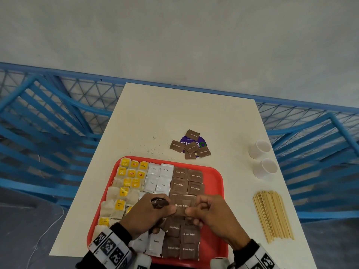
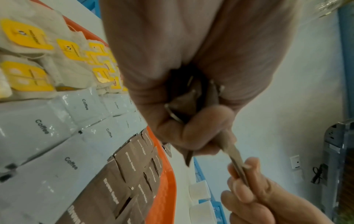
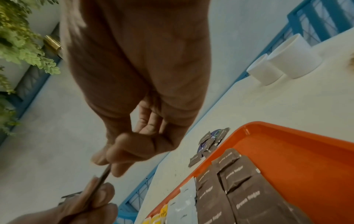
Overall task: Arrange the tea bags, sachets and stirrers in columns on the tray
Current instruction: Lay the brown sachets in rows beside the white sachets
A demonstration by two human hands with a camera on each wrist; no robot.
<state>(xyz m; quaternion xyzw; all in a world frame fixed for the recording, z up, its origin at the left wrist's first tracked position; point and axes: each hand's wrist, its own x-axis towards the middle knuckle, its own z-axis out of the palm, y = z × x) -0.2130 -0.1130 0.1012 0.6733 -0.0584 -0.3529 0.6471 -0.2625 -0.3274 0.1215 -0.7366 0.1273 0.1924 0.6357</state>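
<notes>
Pinching one brown sugar sachet [image 1: 182,204] w/ both hands above red tray [image 1: 218,183].
L hand [image 1: 151,214] also clutches more sachets; R hand [image 1: 211,216] grips sachet's right edge; stirrers [image 1: 272,214] on tabletop [image 1: 174,113], right.

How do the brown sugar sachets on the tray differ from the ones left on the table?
The brown sugar sachets on the tray lie flat in two straight columns; the sachets on the table sit in a loose heap at mixed angles, some overlapping. The tray group is far larger; the table group is a handful, lying over a purple sticker. Both share brown wrappers with white "Brown Sugar" print.
</notes>
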